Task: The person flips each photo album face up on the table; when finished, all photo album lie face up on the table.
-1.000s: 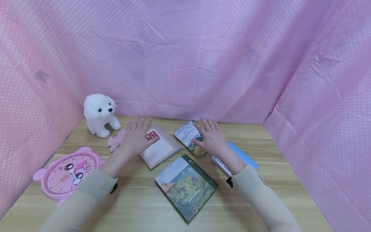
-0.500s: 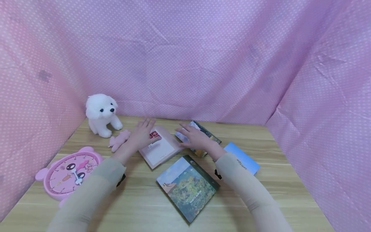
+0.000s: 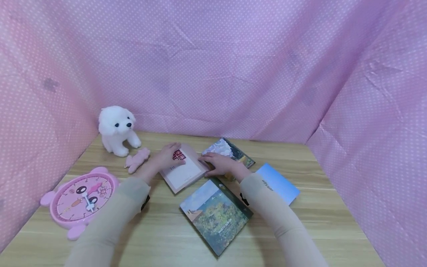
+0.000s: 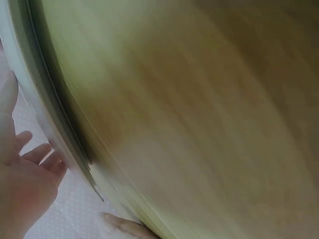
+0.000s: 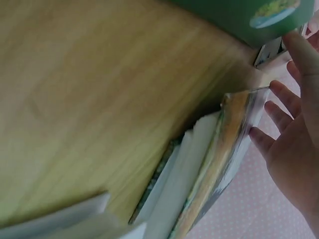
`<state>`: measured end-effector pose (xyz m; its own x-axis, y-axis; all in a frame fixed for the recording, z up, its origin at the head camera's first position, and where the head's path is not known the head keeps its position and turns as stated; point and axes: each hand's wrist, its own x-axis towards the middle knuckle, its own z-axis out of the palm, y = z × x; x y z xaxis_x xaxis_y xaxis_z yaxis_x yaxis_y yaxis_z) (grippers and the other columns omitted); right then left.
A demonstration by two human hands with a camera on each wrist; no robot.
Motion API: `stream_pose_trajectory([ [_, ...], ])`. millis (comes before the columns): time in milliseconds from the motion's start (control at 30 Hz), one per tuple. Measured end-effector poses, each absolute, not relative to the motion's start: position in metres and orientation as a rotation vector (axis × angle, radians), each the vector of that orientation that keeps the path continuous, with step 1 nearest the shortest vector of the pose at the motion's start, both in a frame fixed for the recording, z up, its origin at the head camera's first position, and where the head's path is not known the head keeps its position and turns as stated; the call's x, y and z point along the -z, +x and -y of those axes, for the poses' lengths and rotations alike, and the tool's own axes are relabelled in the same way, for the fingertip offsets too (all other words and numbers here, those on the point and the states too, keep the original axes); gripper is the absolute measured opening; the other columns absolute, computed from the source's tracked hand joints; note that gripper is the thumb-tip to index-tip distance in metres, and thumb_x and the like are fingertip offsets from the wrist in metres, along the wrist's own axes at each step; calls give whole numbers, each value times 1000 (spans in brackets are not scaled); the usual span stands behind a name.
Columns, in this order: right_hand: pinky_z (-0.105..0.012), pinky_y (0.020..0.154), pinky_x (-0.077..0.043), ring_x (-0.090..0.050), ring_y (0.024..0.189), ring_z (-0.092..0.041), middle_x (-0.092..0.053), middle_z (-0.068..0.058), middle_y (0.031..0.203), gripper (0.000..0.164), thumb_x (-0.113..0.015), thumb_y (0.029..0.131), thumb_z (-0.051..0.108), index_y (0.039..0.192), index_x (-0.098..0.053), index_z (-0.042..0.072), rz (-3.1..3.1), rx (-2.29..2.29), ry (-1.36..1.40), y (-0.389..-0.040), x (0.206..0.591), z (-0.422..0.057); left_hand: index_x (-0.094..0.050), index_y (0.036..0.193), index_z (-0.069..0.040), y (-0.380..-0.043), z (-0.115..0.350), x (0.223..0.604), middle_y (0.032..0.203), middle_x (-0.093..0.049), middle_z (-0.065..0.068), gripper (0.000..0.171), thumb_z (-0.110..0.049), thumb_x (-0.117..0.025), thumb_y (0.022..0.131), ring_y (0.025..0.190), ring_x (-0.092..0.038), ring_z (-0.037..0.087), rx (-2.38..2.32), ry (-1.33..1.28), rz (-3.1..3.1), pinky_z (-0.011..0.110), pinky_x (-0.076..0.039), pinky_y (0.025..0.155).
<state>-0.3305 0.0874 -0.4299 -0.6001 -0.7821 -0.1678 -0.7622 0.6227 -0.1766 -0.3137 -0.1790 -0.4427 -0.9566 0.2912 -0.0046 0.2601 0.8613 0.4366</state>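
Observation:
A pale pink book (image 3: 183, 174) with a red square label lies flat toward the back of the table. My left hand (image 3: 165, 157) rests over its left side, thumb apart above the cover. In the left wrist view the fingers (image 4: 42, 157) are loosely bent at the edge of the book. My right hand (image 3: 221, 163) reaches across a small painted-cover album (image 3: 245, 154), its fingertips by the pale book's right edge. The right wrist view has its fingers (image 5: 281, 117) spread beside that album's pages. A larger photo album (image 3: 217, 217) lies in front of both hands.
To the right lies a blue-covered book (image 3: 278, 183). A pink clock (image 3: 81, 200) sits at the left, with a small pink plush (image 3: 137, 160) and a white plush dog (image 3: 117, 128) behind it. Pink dotted cloth (image 3: 217, 74) hangs around the wooden table (image 3: 320, 230).
My right hand has moved left from over the painted album to the pale book's edge. My left hand has shifted right and come down over that book. The books stay in place.

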Motion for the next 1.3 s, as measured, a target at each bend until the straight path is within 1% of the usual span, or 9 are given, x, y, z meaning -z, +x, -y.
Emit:
stream_pose_trajectory([
  [67, -41, 114, -28, -29, 139, -24, -35, -6, 150, 71, -61, 88, 46, 148, -32, 21, -2631, 112, -1257, -331, 432, -86, -30, 147, -6, -315, 178, 443, 152, -25, 23, 86, -51, -66, 83, 138, -23, 43, -688, 434, -2960, 62, -24, 108],
  [233, -42, 114, -27, -29, 140, -25, -39, -2, 149, 68, -59, 90, 47, 147, -33, 24, -2670, 68, -1230, -330, 435, -83, -36, 143, -4, -317, 175, 442, 150, -28, 23, 81, -45, -69, 82, 137, -23, 43, -739, 406, -2936, 59, -21, 110],
  [400, -42, 113, -28, -32, 138, -25, -42, -2, 147, 65, -58, 91, 47, 147, -34, 23, -2687, 71, -1227, -328, 435, -85, -38, 142, -1, -319, 167, 440, 147, -31, 27, 80, -39, -73, 80, 135, -23, 46, -789, 360, -2914, 60, -23, 109],
  [567, -41, 111, -33, -38, 134, -24, -45, -4, 144, 62, -57, 92, 43, 147, -35, 23, -2696, 115, -1238, -326, 432, -89, -36, 143, -4, -320, 160, 439, 146, -29, 29, 83, -42, -73, 80, 133, -25, 45, -845, 276, -2896, 63, -29, 105],
  [700, -38, 108, -37, -44, 129, -22, -48, -5, 140, 59, -56, 93, 39, 146, -35, 22, -2684, 167, -1277, -325, 428, -89, -37, 142, -4, -322, 161, 438, 143, -29, 30, 86, -45, -74, 77, 129, -30, 44, -914, 226, -2914, 61, -33, 103],
  [900, -37, 107, -38, -47, 127, -20, -50, -4, 139, 57, -60, 92, 36, 142, -42, 17, -2678, 308, -1300, -323, 420, -86, -38, 141, 1, -325, 167, 435, 138, -36, 29, 89, -42, -78, 74, 126, -34, 43, -976, 287, -2956, 59, -34, 103],
  [1033, -36, 103, -42, -51, 123, -19, -53, -3, 136, 53, -62, 91, 35, 139, -46, 18, -2682, 427, -1243, -321, 416, -87, -38, 140, 2, -325, 172, 431, 137, -38, 30, 87, -41, -78, 75, 125, -37, 43, -998, 319, -2959, 58, -34, 104],
  [1167, -35, 100, -45, -53, 120, -18, -55, -2, 133, 51, -64, 90, 34, 136, -49, 19, -2665, 531, -1207, -319, 413, -88, -39, 139, 2, -323, 175, 425, 138, -38, 28, 85, -41, -77, 76, 126, -37, 42, -1033, 332, -2950, 57, -33, 105],
  [1300, -33, 97, -46, -54, 114, -14, -59, 1, 126, 50, -69, 86, 33, 132, -53, 20, -2667, 613, -1182, -319, 408, -90, -42, 138, 2, -323, 177, 416, 137, -42, 27, 82, -39, -77, 76, 127, -37, 42, -1091, 375, -2941, 56, -30, 108],
])
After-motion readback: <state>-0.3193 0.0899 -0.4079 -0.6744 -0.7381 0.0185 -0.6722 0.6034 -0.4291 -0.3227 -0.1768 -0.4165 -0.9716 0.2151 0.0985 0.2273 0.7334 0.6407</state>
